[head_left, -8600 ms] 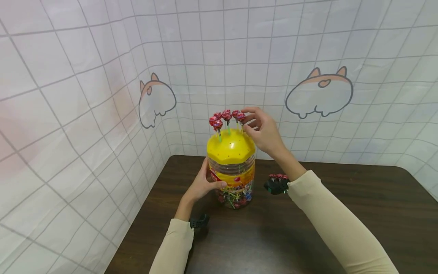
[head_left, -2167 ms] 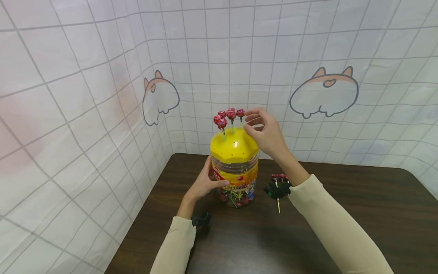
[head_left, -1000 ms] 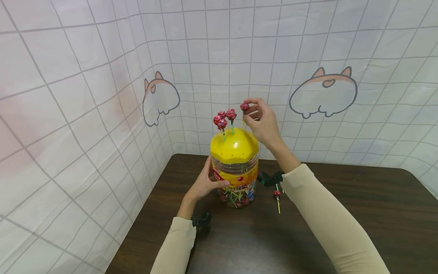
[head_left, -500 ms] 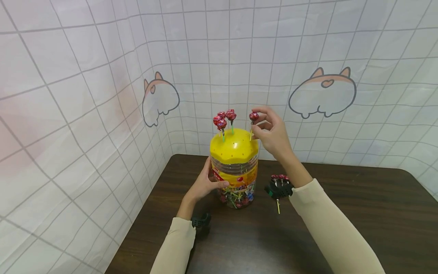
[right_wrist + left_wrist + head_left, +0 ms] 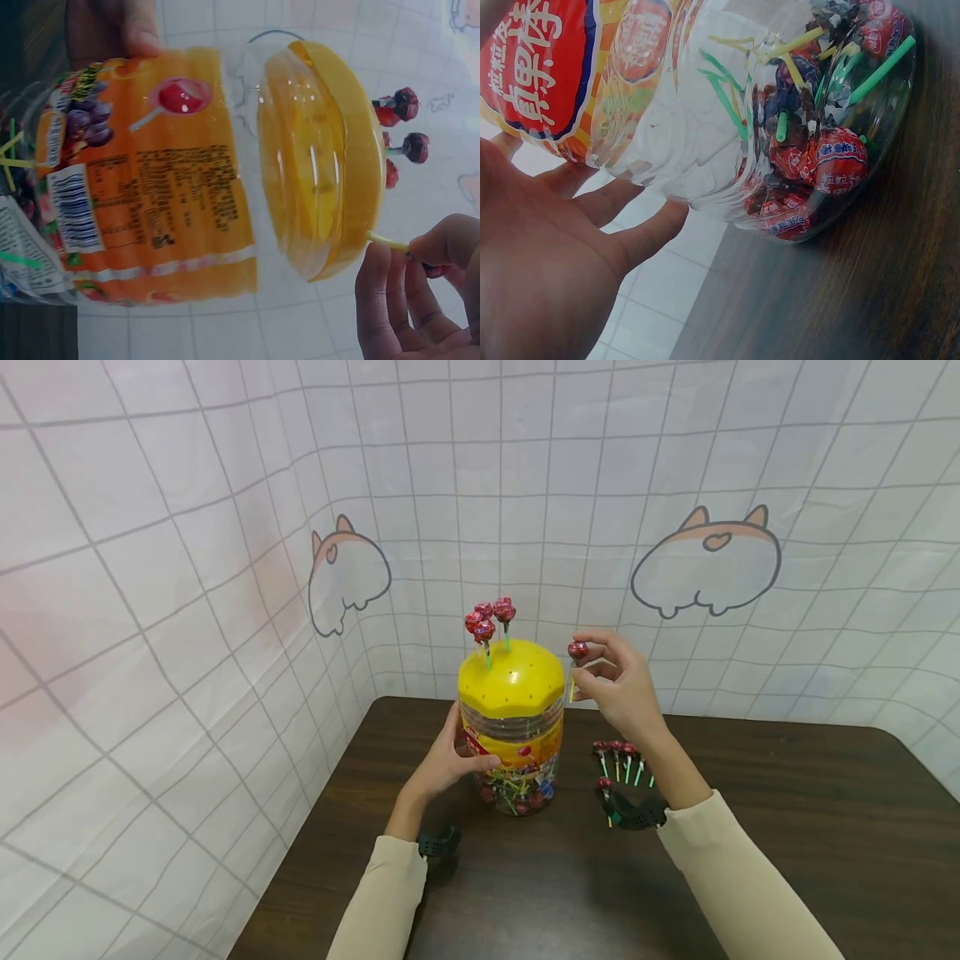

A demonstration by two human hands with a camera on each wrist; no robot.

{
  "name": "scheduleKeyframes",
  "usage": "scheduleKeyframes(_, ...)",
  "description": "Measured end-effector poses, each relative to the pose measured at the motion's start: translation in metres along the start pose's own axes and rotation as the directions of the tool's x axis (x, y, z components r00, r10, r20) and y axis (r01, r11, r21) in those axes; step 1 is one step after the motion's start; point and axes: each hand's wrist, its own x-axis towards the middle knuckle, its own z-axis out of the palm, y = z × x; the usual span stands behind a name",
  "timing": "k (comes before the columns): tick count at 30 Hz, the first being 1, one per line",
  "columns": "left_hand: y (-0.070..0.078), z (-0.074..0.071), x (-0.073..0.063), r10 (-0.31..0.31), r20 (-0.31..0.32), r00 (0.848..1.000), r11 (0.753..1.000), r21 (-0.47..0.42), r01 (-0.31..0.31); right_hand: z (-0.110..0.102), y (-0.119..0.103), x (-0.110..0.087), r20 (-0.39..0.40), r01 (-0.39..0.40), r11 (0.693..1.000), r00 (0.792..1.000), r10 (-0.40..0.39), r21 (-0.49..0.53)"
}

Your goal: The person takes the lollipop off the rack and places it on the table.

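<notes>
A clear candy jar (image 5: 517,758) with an orange label stands on the table, lollipops piled in its bottom. My left hand (image 5: 442,768) holds it from the left, thumb across the front; in the left wrist view its fingers (image 5: 652,232) reach along the plastic. Several red-wrapped lollipops (image 5: 504,610) stand upright in small holes at the back left of the yellow lid (image 5: 517,681). Just right of the lid, my right hand (image 5: 622,685) pinches a lollipop (image 5: 577,650) between thumb and fingers, its yellow stick pointing down. The right wrist view shows that stick (image 5: 386,241) overlapping the lid's edge.
Right of the jar, several lollipops (image 5: 617,748) lie side by side in a row on the dark wooden table (image 5: 787,827). Another lollipop (image 5: 604,785) lies nearer, partly behind the black wrist camera (image 5: 636,812). White grid cloth (image 5: 517,510) hangs behind and at the left.
One lollipop went from the lid to the table. My right hand then drew another out of the lid and carried it right and down. The left hand keeps its hold on the jar.
</notes>
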Motion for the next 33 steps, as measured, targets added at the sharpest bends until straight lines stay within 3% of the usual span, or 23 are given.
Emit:
scheduleKeyframes(10, -0.001, 0.000, -0.002, -0.017, -0.021, 1.000, 0.999, 0.035, 0.017, -0.016, 0.019, -0.027, 0.027, -0.047, 0.999, 0.998, 0.048, -0.007)
scheduleKeyframes(19, 0.000, 0.002, -0.002, -0.019, -0.014, 1.000, 1.000, 0.012, 0.019, -0.039, 0.043, -0.053, 0.009, -0.093, 0.995, 0.996, 0.093, -0.024)
scheduleKeyframes(33, 0.000, 0.002, 0.001, -0.013, -0.018, 1.000, 1.000, 0.028, 0.013, -0.058, 0.069, -0.081, 0.017, -0.130, 0.991, 0.991, 0.130, -0.015)
